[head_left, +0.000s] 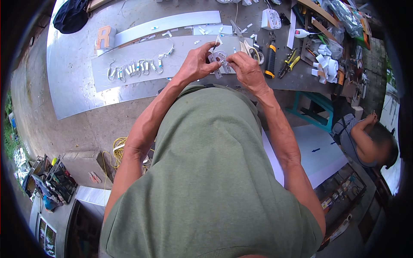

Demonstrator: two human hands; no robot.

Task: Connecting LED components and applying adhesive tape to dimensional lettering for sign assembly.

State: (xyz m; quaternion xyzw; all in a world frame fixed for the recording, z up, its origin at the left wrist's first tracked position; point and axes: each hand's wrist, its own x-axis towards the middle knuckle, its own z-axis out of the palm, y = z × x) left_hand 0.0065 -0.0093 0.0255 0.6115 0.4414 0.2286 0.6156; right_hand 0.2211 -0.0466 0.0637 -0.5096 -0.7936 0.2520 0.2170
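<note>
Left hand (pixel 199 65) is grasping white, hollow, letter-shaped plastic piece (pixel 220 55), upper centre, apparently steadying it. Right hand (pixel 246 69) is meeting its right edge, fingers bunched; cannot tell what they grip. White-and-blue wired modules (pixel 146 66) are lying strung out, upper left, presumably avoiding tangles.

The desk (pixel 69 75) has a smooth, metal-looking top that turns glossy toward its left end. The held pale piece (pixel 217 56) looks like smooth plastic. The green shirt (pixel 206 163) is soft, matt cloth. Clear, crinkled plastic forms the shiny bag (pixel 346 19); the teal stool (pixel 297 104) looks like smooth plastic. The floor (pixel 36 103) resembles rough, matt concrete.
</note>
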